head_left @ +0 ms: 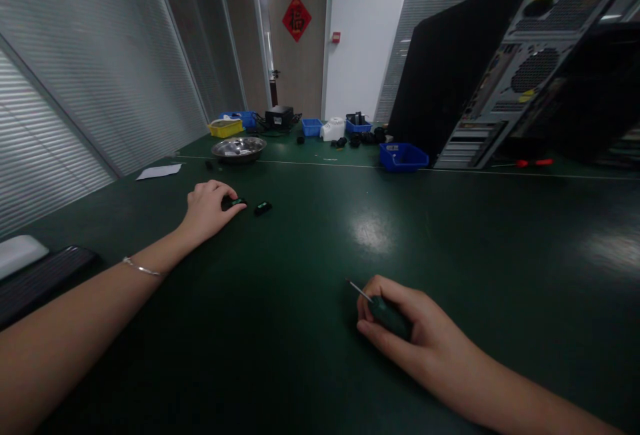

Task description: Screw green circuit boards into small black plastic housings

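My left hand (210, 208) reaches over the dark green table (310, 241), its thumb and fingers closed around a small black part (239, 201) with green on top. Just to the right of it lies a similar black part (263, 208), not touched by the hand. Nearer to me on the right, my right hand (395, 321) is wrapped round the dark green handle of a screwdriver (387, 315). Its thin metal shaft points up and to the left, away from the palm.
A metal bowl (239, 149), a yellow tray (226, 129) and a blue bin (403, 157) stand further back. A computer case (460, 61) rises at the right, near a red screwdriver (534, 163). Paper (159, 172) and a keyboard (50, 278) lie left.
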The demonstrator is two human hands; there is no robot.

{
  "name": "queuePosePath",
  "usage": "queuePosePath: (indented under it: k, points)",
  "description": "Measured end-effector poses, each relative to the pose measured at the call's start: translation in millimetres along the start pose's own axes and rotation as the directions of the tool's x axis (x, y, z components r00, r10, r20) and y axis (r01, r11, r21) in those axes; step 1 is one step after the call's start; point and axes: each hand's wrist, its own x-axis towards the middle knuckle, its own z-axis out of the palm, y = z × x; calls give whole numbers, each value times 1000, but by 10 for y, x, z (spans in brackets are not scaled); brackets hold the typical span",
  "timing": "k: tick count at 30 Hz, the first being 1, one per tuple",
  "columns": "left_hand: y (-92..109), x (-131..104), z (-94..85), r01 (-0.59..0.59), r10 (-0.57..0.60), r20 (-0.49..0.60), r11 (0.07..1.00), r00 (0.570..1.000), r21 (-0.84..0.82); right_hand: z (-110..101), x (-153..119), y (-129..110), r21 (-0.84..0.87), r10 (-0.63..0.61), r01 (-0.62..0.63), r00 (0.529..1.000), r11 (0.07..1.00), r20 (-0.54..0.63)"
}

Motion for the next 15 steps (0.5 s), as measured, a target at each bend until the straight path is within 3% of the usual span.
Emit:
queuePosePath:
  k: [15]
  points:
    - [110, -12, -19, -19, 21, 23, 995, 1000, -101, 25, 20, -15, -18, 9, -9, 1000, 1000, -5]
